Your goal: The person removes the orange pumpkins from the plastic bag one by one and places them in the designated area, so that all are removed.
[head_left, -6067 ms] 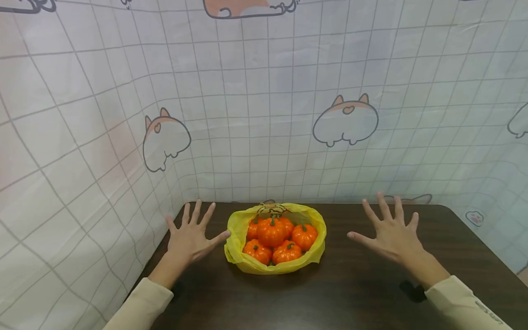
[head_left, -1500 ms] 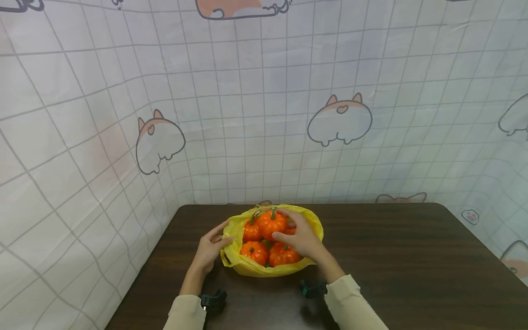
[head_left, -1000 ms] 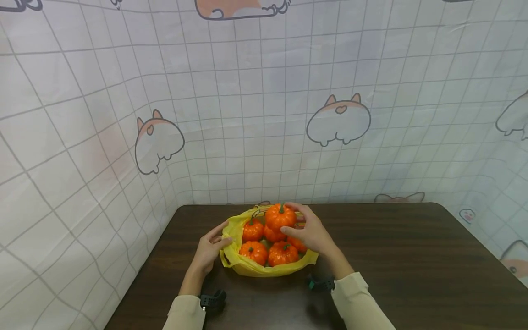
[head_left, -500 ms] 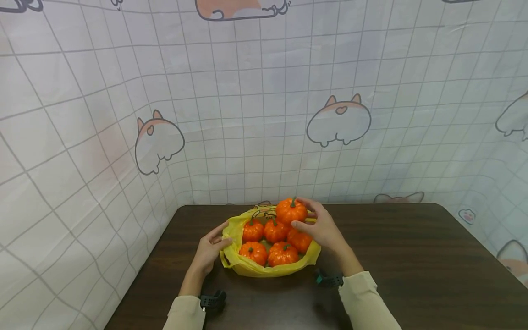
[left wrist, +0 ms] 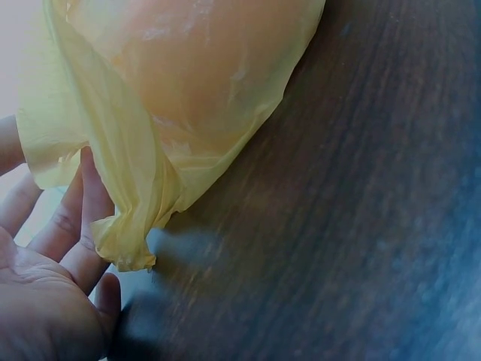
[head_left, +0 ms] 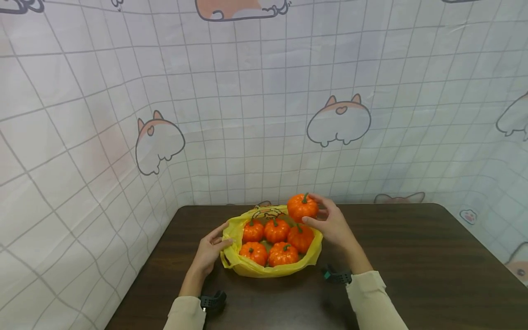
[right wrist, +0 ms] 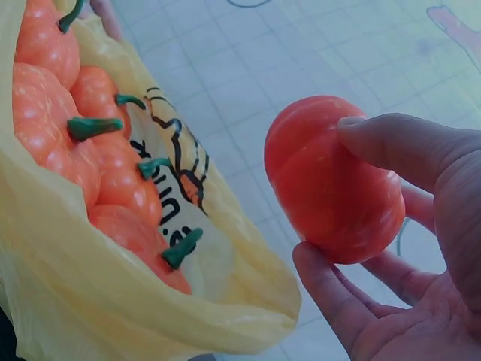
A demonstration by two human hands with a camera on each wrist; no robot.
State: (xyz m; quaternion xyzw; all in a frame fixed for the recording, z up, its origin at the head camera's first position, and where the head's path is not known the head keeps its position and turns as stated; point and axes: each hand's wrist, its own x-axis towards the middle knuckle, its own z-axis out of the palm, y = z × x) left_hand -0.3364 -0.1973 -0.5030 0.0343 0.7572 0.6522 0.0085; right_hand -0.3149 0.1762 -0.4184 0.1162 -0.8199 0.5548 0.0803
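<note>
My right hand (head_left: 335, 228) holds a small orange pumpkin (head_left: 303, 208) with a green stem, thumb on one side and fingers on the other. The pumpkin is raised above the back right rim of a yellow plastic bag (head_left: 264, 271). In the right wrist view, the held pumpkin (right wrist: 331, 180) is apart from the bag. Several more pumpkins (head_left: 284, 254) sit inside the wide-mouthed bag. At the bag's left edge, my left hand (head_left: 205, 253) holds the rim. The left wrist view shows its fingers (left wrist: 94, 218) against the crumpled yellow plastic (left wrist: 124, 203).
The bag stands on a dark wooden table (head_left: 396, 256) whose surface extends to its right. A white grid-patterned cloth (head_left: 264, 114) with cartoon dogs hangs behind the table and along its left side. Black wrist straps (head_left: 213, 300) are on both forearms.
Both hands came from spread above the table to the bag. My right hand has lifted one pumpkin off the pile, moving it up and right. My left hand has stayed at the rim recently.
</note>
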